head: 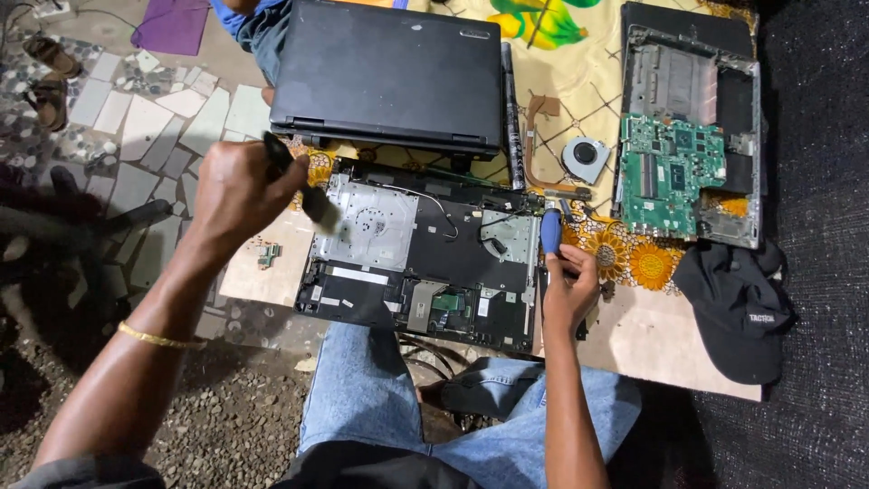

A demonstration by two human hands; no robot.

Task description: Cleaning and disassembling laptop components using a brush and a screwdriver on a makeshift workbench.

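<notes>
An opened black laptop base (pixel 425 263) lies in front of my knees, its metal plates and inner parts exposed. My left hand (pixel 237 190) hovers over its upper left corner and grips a dark brush (pixel 312 201), blurred with motion, whose bristles touch the silver plate. My right hand (pixel 568 288) rests at the base's right edge and holds a blue-handled screwdriver (pixel 549 232) upright.
A closed black laptop (pixel 389 77) lies behind the open one. A second opened chassis with a green circuit board (pixel 672 172) sits at the right. A loose fan (pixel 585 156) lies between them, a black cap (pixel 738 308) at lower right, and another person's knee at the top.
</notes>
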